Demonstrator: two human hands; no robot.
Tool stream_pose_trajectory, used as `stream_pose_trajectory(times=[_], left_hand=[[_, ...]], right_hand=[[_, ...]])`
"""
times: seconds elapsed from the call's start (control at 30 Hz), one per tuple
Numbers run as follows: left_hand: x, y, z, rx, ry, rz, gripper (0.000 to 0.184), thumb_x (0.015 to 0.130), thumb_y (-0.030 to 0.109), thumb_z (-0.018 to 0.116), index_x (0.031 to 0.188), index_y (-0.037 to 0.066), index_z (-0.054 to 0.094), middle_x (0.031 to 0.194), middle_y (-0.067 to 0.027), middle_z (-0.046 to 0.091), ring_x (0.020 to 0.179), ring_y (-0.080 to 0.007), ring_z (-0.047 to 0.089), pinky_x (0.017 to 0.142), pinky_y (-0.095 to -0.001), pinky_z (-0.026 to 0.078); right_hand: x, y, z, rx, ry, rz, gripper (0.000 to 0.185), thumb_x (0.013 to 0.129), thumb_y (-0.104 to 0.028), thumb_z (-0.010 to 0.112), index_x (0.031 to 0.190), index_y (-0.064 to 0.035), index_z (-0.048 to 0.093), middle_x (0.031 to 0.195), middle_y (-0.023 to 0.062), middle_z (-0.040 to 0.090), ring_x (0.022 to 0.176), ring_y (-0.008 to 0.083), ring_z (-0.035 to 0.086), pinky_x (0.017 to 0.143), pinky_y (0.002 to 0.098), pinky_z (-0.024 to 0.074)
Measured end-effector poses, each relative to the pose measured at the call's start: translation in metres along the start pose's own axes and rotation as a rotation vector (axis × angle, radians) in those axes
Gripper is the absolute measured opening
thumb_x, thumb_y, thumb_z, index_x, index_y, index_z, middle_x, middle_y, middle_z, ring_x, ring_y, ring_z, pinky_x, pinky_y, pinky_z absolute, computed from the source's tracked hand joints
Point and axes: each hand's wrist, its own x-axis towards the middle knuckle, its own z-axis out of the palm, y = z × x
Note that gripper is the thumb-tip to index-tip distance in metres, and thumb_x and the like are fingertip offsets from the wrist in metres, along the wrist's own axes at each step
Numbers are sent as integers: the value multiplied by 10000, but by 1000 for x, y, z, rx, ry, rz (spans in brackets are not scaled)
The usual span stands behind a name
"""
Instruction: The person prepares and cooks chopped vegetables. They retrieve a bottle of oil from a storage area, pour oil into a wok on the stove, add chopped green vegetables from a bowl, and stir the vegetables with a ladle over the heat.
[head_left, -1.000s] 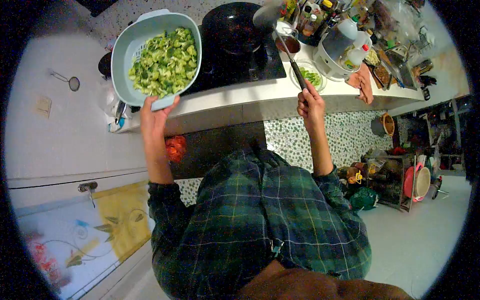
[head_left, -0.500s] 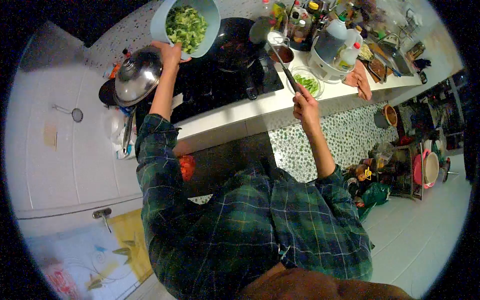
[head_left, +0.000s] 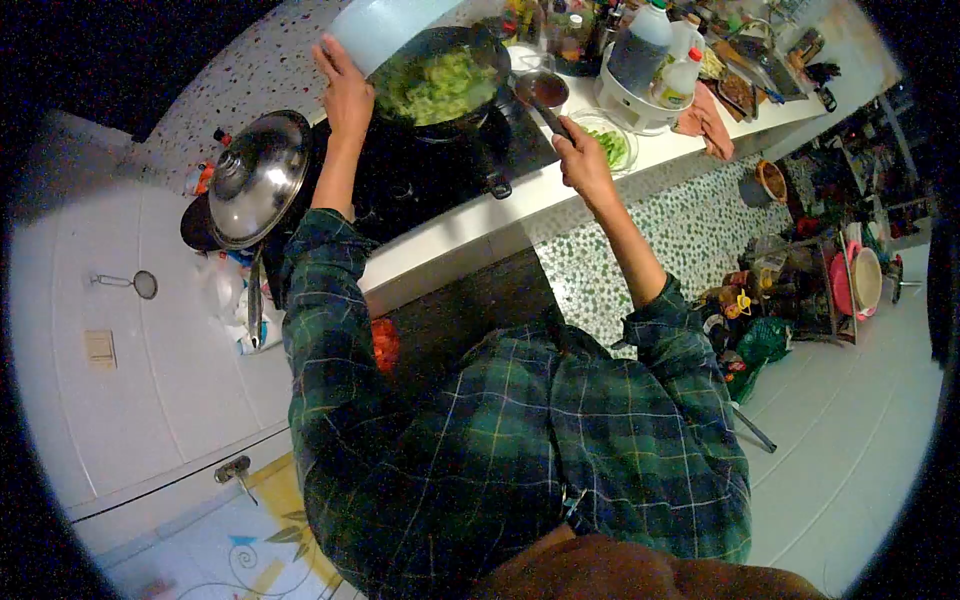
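My left hand (head_left: 348, 95) grips a pale blue bowl (head_left: 385, 30) by its side, tipped over the far left of the wok. Chopped green vegetables (head_left: 445, 88) lie in the dark wok (head_left: 425, 128) on the black cooktop (head_left: 410, 200). The bowl's inside is turned away from me. My right hand (head_left: 583, 160) is closed round the dark handle of a long cooking utensil (head_left: 552, 122). Its head, hard to make out, is by a small bowl of dark red-brown contents (head_left: 550, 92), right of the wok. Whether they touch I cannot tell.
Left of the cooktop, a domed metal lid (head_left: 262, 180) rests on a long-handled pan (head_left: 256, 300). A glass bowl of cut greens (head_left: 608, 145), bottles in a white round holder (head_left: 645, 105) and a pinkish cloth (head_left: 708, 120) stand along the right counter.
The blue bowl has tipped over, and its greens are now in the wok. My right hand has moved slightly left and up, with the utensil's head lower, near the dark-filled bowl.
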Motion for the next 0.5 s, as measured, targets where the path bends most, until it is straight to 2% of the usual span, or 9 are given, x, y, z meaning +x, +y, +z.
stream_pose_trajectory(times=[0.03,0.07,0.23,0.27,0.33,0.4,0.43,0.47,0.5], left_hand=[[0,1,-4,3,5,23,879,736,17,605,1367,23,-7,1376,-344,54,839,-444,577,680,-472,492],[-1,2,-8,17,-4,43,879,731,11,603,1367,21,-5,1384,-331,45,832,-437,580,667,-476,491],[0,1,-23,40,-5,30,880,720,9,598,1364,8,-2,1402,-300,23,866,-447,566,669,-472,490],[1,-2,-23,-18,59,44,888,721,16,597,1368,15,-12,1406,-292,27,934,-453,534,684,-462,491],[1,-15,-14,-63,135,58,895,722,22,595,1371,22,-22,1409,-283,30,1002,-459,502,700,-453,492],[-3,-32,-1,-159,340,-62,912,714,4,575,1375,33,-52,1407,-277,51,1143,-435,406,731,-416,494],[-6,-40,0,-522,219,-233,875,722,-16,534,1372,33,-49,1387,-272,104,1156,-432,387,737,-452,506],[-9,-47,0,-859,158,-448,840,730,-36,494,1369,34,-46,1367,-268,157,1170,-430,368,742,-488,517],[-14,-48,-8,-1085,92,-533,814,732,-42,481,1368,29,-24,1353,-268,185,1156,-436,380,742,-510,520]], right_hand=[[2,-3,1,-99,22,-26,376,837,-212,502,1169,-35,501,584,120,556,454,199,542,477,331,439],[1,-7,0,-114,24,3,372,835,-221,506,1162,-44,511,615,141,577,472,218,557,504,342,451],[10,0,9,-170,17,-24,387,835,-230,507,1173,-41,508,687,174,598,549,264,588,548,366,461],[13,4,12,-130,34,-60,392,842,-197,509,1201,-39,489,635,74,513,489,162,485,460,299,387],[19,11,17,-72,31,-95,399,844,-176,510,1219,-43,480,601,9,462,446,93,415,398,252,338],[18,9,22,-56,31,-141,396,846,-163,508,1227,-59,478,584,-25,436,422,59,377,363,226,311],[12,5,25,-69,33,-166,390,847,-160,505,1226,-73,481,585,-27,436,418,58,375,360,223,309],[9,-1,23,-109,-20,-80,438,840,-248,513,1212,-24,457,805,192,611,702,290,603,657,376,465],[12,2,27,-105,-30,-89,438,840,-248,513,1212,-24,457,805,192,611,702,290,603,657,376,465]])
